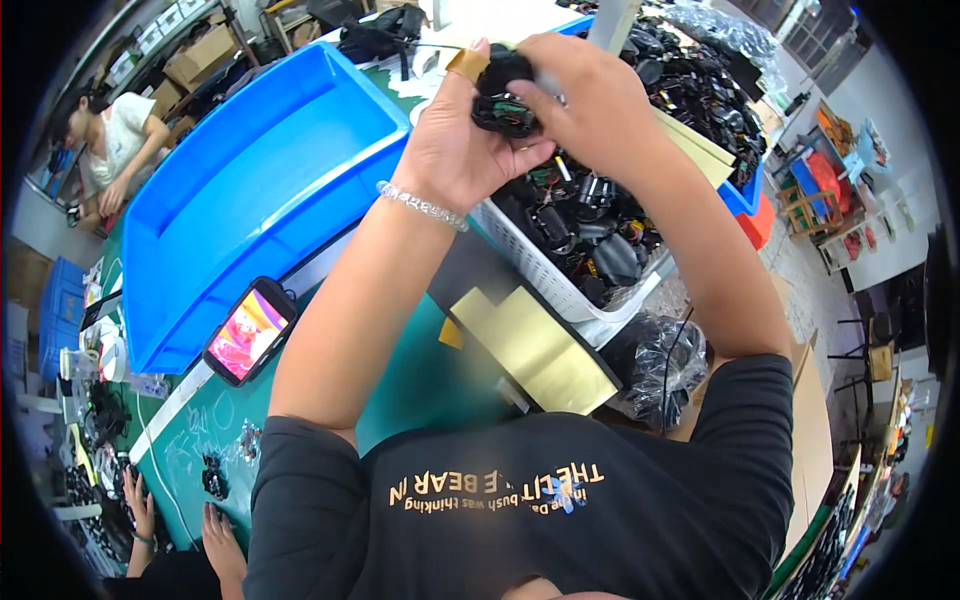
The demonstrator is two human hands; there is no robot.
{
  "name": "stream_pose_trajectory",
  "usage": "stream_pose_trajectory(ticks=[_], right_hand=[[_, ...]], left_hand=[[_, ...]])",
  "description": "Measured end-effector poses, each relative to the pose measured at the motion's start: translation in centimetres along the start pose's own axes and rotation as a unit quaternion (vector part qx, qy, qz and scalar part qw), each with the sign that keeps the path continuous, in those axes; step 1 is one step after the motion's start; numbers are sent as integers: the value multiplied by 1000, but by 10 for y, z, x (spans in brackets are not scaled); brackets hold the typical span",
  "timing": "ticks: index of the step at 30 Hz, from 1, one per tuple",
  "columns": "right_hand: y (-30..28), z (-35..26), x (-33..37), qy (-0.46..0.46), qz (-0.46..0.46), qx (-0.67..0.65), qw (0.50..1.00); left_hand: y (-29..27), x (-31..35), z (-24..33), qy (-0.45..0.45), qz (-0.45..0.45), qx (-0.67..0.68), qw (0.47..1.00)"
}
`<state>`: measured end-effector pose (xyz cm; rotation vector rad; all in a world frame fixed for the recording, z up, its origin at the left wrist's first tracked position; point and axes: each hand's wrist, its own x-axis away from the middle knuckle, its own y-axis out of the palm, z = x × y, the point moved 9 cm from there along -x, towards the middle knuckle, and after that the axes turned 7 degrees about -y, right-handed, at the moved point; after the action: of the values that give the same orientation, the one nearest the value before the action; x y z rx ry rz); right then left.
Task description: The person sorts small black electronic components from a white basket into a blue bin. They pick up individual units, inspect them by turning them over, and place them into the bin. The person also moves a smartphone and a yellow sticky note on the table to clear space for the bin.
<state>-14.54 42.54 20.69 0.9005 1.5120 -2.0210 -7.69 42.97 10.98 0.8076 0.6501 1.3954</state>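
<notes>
Singly, one small black rounded plastic part (503, 114), glossy with a green patch showing, sits between two bare hands. The left hand (450, 145) grips it between thumb and fingers; the right hand (590, 95) closes its thumb and fingers on the other side. Around them: one white perforated plastic basket (535, 272) of uncountable black parts, one large blue plastic bin (265, 165), one lit black-framed phone (250, 330).

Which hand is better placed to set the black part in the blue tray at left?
Probably the left hand: like the right hand, it holds the black part, but it is nearer the blue tray.
</notes>
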Motion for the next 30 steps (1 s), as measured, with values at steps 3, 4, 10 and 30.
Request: stream_pose_trajectory(ticks=[3,4,10,30], right_hand=[[28,-33,-15,-124,-42,118,984],[37,-39,-20,-142,-55,101,983],[69,-14,-66,26,-115,-312,943],[167,1,36,14,-366,-142,920]], left_hand=[[-28,5,26,38,20,-13,999],[-37,9,38,63,41,-35,997],[-116,44,145,183,45,-94,978],[-341,152,200,-366,352,-686,521]])
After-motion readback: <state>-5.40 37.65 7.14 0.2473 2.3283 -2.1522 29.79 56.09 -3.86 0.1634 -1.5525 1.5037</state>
